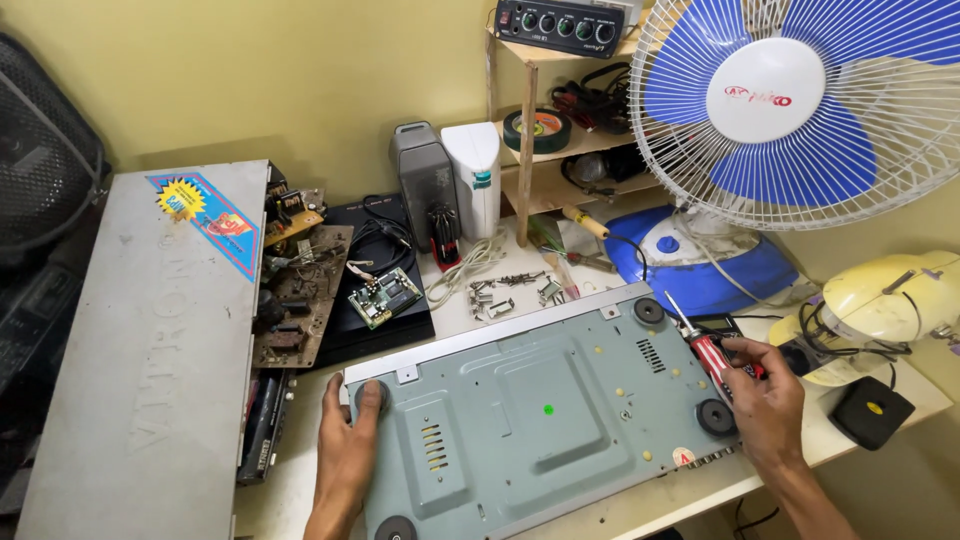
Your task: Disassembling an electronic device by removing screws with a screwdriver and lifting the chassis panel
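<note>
Closest to me, the person's left hand [347, 440] lies flat and spread on the near left corner of an upturned metal case [540, 420], fingertips over one of its round black feet [370, 396]; it presses there and grips nothing. The right hand [765, 400] is curled tight around a screwdriver [700, 340] with a red and clear handle, held at the case's right edge, its shaft slanting up and away toward the far right foot [649, 311]. Another foot [716, 417] sits just beside that hand's knuckles, and a fourth [395, 528] shows at the bottom edge.

The case, grey-blue with its bottom plate facing up, lies slantwise across the middle of the pale tabletop [290, 490], its near long side hanging close to the front edge.

To the left rests a long grey metal cover [150, 350] bearing a colourful sticker, and beside it a brown circuit board [295, 300] crowded with parts. A smaller green board [383, 296] lies on a flat black box [375, 320]. Just beyond the case is a scatter of loose screws [505, 290].

On the right sits a cream-coloured appliance [880, 305] wrapped with black cord, and a small black pad [872, 410] near it.

Farther back, a grey box [425, 185] and a white box [472, 175] stand upright against the wall. A wooden shelf [560, 140] holds a roll of tape [537, 130] and tangled cables, with a black knobbed unit [560, 25] on top. A blue-bladed fan [790, 100] stands at the far right.
</note>
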